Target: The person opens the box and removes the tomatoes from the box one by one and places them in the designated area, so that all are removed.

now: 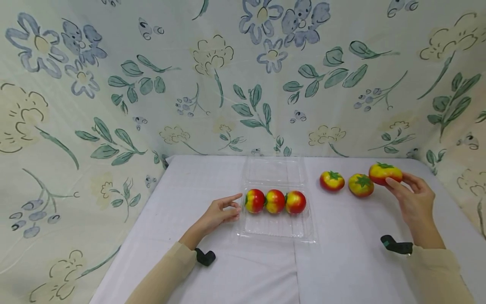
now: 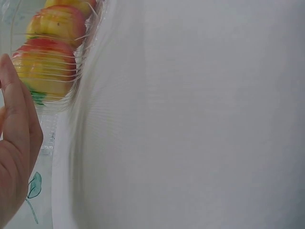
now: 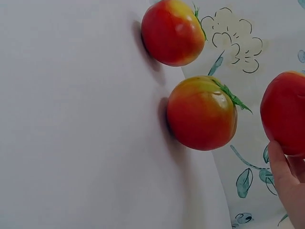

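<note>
My right hand (image 1: 417,200) grips a red-and-yellow tomato (image 1: 385,173) with a green leafy top, held up at the right of the table; in the right wrist view the thumb and fingers are at the underside of this tomato (image 3: 286,114). Two more tomatoes, one (image 1: 332,181) and another (image 1: 361,185), sit on the cloth just left of it. A clear plastic clamshell box (image 1: 273,230) lies with its lid folded back, three tomatoes (image 1: 275,201) lined up in its back half. At the box's left edge is my left hand (image 1: 218,215), forefinger extended with its tip at the rim.
White cloth (image 1: 341,261) covers the table, with a fold line running toward the front. The transparent lid (image 1: 274,171) lies behind the box. A floral curtain (image 1: 243,84) rises at the back and sides. Black wrist mounts (image 1: 396,245) stick out from both sleeves.
</note>
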A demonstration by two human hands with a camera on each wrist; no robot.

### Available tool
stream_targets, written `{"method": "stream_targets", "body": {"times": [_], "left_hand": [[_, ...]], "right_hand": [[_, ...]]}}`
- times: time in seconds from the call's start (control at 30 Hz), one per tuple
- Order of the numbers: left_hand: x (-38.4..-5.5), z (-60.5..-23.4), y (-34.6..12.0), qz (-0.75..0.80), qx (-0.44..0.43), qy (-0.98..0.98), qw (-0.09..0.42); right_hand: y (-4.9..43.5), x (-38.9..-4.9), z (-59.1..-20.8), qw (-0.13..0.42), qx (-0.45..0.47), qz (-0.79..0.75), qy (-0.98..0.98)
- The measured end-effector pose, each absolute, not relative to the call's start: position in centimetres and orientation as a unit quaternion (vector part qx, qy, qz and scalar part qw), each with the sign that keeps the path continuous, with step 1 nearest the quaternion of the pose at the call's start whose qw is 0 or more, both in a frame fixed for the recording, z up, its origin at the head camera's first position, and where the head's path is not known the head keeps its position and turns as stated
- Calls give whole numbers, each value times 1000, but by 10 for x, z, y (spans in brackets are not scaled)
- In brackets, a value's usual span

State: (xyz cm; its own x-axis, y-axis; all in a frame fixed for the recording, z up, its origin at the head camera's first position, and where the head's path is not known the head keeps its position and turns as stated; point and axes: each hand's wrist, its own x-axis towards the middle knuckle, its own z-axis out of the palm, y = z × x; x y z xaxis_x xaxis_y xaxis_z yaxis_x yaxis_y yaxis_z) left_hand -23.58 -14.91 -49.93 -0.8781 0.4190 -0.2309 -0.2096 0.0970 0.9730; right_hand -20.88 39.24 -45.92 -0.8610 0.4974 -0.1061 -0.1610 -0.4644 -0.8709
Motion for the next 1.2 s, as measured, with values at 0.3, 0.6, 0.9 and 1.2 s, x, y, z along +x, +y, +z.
{"method": "stream_targets", "body": {"times": [0.3,0.6,0.9,1.2], "left_hand": [[-235,-497,-149,667,74,703,236],[-236,-499,-149,666,76,704,235],[-235,-499,-149,670,75,700,234],[-236,-499,-149,666,70,704,235]], "right_hand": [[402,-212,-463,214,-178,854,-440],[409,-214,-465,213,-219,837,-453],[419,-217,-469,208,-247,836,-442],[424,-222,-472,205,-267,836,-433]]}}
